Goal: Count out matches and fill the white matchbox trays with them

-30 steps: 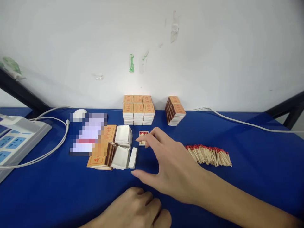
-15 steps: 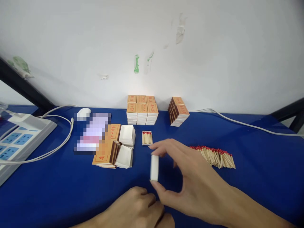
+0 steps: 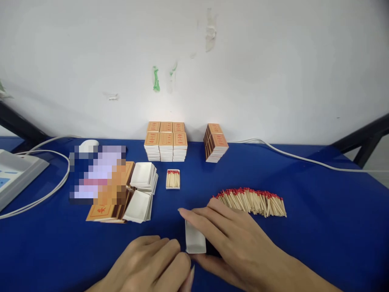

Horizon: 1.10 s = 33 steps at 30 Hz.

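Observation:
My right hand [image 3: 225, 235] has its thumb and fingers closed around a small white matchbox tray [image 3: 195, 239], whose inside faces up. Just to the left, my left hand [image 3: 154, 259] is curled with its fingertips hidden, so whatever it may hold cannot be made out. Its knuckles are close to the tray's lower left corner. Beyond both hands sits another tray filled with red-tipped matches [image 3: 173, 179]. A long loose pile of matches [image 3: 252, 201] lies beyond my right hand, partly covered by it.
White trays [image 3: 138, 206] are stacked at the left beside orange matchbox sleeves [image 3: 101, 211]. Orange matchboxes [image 3: 165, 140] stand in a block by the wall, with a smaller stack [image 3: 216, 142] to the right. A blurred-out phone [image 3: 100, 170], cables and a power strip [image 3: 21, 174] occupy the left.
My right hand has lowered the tray toward the table and turned it from edge-on to inside-up. My left hand has shifted left, still curled. The view has swung slightly right.

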Available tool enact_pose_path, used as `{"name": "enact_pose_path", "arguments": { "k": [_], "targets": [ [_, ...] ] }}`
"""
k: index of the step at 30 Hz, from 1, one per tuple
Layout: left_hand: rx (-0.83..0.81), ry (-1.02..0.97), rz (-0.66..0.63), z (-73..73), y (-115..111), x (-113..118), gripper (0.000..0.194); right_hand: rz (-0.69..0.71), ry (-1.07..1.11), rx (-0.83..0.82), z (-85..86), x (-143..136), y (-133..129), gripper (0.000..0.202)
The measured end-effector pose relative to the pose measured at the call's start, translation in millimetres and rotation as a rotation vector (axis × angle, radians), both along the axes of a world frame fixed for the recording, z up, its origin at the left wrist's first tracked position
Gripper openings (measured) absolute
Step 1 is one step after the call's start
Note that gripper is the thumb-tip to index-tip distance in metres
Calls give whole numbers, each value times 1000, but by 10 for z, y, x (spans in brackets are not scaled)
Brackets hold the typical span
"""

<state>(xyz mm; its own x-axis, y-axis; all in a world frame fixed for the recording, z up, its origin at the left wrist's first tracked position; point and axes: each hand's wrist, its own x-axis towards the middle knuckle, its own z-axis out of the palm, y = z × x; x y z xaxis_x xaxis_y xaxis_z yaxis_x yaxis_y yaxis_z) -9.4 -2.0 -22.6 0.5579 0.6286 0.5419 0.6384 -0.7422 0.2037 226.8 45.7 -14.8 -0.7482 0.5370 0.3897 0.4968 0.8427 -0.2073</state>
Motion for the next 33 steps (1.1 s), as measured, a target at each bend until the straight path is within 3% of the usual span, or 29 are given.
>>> {"name": "enact_pose_path", "arguments": {
  "k": [5, 7, 11, 16, 33],
  "targets": [
    [12, 11, 51, 66, 33, 30, 20, -34, 2, -100, 103, 58, 28, 58],
    [36, 11, 51, 40, 49, 25, 22, -90, 69, -98, 153, 85, 71, 45],
    [-11, 24, 44, -30, 60, 13, 27, -355, 100, 63, 176, 123, 179, 7],
    [-24, 75, 9, -64, 72, -5, 27, -502, -37, 191, 85, 106, 207, 22],
    [-37, 47, 30, -69, 84, -26, 27, -571, -130, 204, 35, 81, 136, 23]
  ]
}}
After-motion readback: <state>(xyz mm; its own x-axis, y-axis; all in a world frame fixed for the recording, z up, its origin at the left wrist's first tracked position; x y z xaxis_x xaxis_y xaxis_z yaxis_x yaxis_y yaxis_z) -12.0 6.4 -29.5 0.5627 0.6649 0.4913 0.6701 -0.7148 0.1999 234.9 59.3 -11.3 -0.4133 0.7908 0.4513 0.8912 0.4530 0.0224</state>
